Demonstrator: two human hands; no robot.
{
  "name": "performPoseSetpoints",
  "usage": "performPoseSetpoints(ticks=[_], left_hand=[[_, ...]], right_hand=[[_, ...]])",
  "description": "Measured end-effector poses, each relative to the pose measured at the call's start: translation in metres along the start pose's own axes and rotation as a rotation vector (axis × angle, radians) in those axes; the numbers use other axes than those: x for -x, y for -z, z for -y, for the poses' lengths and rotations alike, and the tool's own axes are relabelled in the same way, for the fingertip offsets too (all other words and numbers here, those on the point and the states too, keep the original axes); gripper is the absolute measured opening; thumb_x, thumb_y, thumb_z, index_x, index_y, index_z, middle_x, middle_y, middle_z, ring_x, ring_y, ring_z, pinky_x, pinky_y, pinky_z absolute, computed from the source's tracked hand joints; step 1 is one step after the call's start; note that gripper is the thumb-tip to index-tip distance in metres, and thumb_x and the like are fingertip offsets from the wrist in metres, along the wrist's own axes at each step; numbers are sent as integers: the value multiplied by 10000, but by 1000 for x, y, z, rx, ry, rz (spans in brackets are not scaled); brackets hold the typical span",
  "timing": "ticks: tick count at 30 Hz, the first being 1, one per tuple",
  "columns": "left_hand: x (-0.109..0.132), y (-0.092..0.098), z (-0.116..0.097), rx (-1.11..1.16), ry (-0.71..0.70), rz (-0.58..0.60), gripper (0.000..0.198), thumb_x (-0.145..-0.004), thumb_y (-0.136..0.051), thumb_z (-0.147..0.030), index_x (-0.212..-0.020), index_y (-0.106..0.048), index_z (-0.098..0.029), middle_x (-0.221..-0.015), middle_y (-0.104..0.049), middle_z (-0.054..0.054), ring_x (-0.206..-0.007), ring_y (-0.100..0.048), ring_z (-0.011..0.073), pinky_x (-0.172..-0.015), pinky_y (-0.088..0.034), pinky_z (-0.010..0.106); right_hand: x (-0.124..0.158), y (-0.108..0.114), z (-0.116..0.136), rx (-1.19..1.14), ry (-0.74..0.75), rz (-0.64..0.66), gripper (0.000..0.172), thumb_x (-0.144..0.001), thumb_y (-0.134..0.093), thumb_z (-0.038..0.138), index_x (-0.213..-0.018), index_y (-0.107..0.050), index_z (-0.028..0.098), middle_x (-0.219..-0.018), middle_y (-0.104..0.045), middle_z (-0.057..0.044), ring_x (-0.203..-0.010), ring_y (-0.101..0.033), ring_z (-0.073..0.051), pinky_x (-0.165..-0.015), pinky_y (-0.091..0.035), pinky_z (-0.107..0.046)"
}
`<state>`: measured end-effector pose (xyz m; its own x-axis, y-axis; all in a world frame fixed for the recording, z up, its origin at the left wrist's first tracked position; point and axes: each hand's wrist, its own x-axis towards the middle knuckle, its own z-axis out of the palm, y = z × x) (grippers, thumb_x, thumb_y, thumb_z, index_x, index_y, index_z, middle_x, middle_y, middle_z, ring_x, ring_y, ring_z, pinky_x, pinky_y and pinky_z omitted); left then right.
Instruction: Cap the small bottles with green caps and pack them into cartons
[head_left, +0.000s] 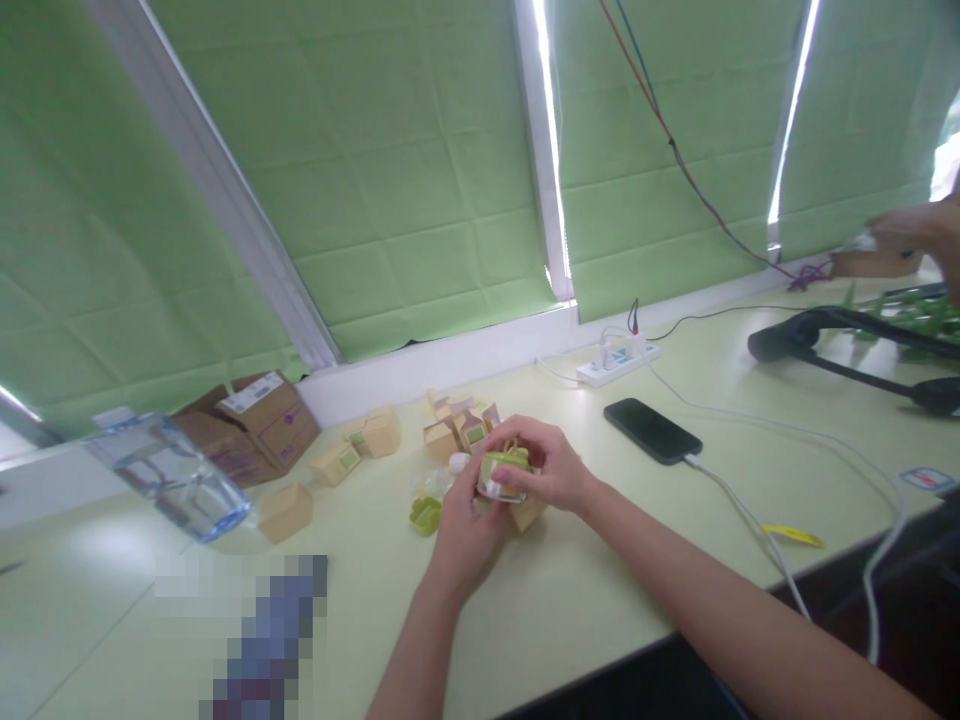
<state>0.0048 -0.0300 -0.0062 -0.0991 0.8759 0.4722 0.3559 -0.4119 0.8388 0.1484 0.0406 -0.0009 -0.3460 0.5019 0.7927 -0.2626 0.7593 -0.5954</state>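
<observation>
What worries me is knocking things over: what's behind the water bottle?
Behind the water bottle is a brown cardboard box. The bottle covers part of the box's left side, so anything hidden there can't be seen.

- Bright day; light comes through thin gaps (795, 100) between green blinds (375, 170), behind the table's (547, 610) back edge.
- A white shiny spot (112, 540) glows toward the table's left side.
- It's dark under the front edge.
- Everything looks a bit hazy; the small boxes (379, 432) are fuzzy.
- Window posts (217, 190) lean at a slant.
- Big squares (274, 630) cover a patch toward the front left.
</observation>
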Motion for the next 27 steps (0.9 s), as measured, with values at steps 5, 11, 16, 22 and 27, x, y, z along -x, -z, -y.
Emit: performPoseSetpoints(ticks=[5, 11, 16, 22, 27], left_hand=[[1, 1, 8, -34, 61, -5, 321, -816, -694, -350, -1112, -677, -225, -983, -698, 67, -849, -618, 222, -811, -469, 332], [0, 1, 13, 2, 43, -15, 317, -790, -721, -355, -1070, -664, -218, -919, -670, 48, -842, -606, 208, -793, -469, 311], [0, 0, 16, 7, 35, -37, 311, -763, -746, -336, -1018, -608, -224, -866, -630, 20, -772, -576, 175, -739, -459, 286], [2, -1, 17, -42, 28, -12, 260, -782, -718, -313, -918, -518, -219, -833, -575, -9, -727, -552, 143, -708, -448, 274], [3, 0, 17, -53, 2, 21, 250, -773, -720, -283, -900, -517, -211, -871, -581, 7, -789, -553, 152, -743, -441, 280]], right_hand=[[-2, 5, -5, 73, -53, -53, 241, -856, -671, 381, -1016, -691, 201, -988, -684, -73, -864, -628, -188, -694, -498, -284], [-4, 9, -1, 195, -49, -99, 212, -849, -673, 371, -984, -690, 210, -993, -660, -80, -901, -619, -196, -502, -449, -206], [-4, 12, 2, 261, -19, -96, 194, -846, -677, 357, -979, -688, 217, -1016, -647, -83, -921, -622, -200, -532, -502, -213], [-4, 17, -4, 303, 30, -33, 253, -821, -724, 368, -1036, -704, 236, -1066, -639, -83, -976, -626, -213, -680, -563, -281], [-6, 16, -11, 272, 89, 8, 335, -774, -780, 386, -1072, -714, 249, -1106, -641, -90, -1047, -618, -239, -902, -541, -393]])
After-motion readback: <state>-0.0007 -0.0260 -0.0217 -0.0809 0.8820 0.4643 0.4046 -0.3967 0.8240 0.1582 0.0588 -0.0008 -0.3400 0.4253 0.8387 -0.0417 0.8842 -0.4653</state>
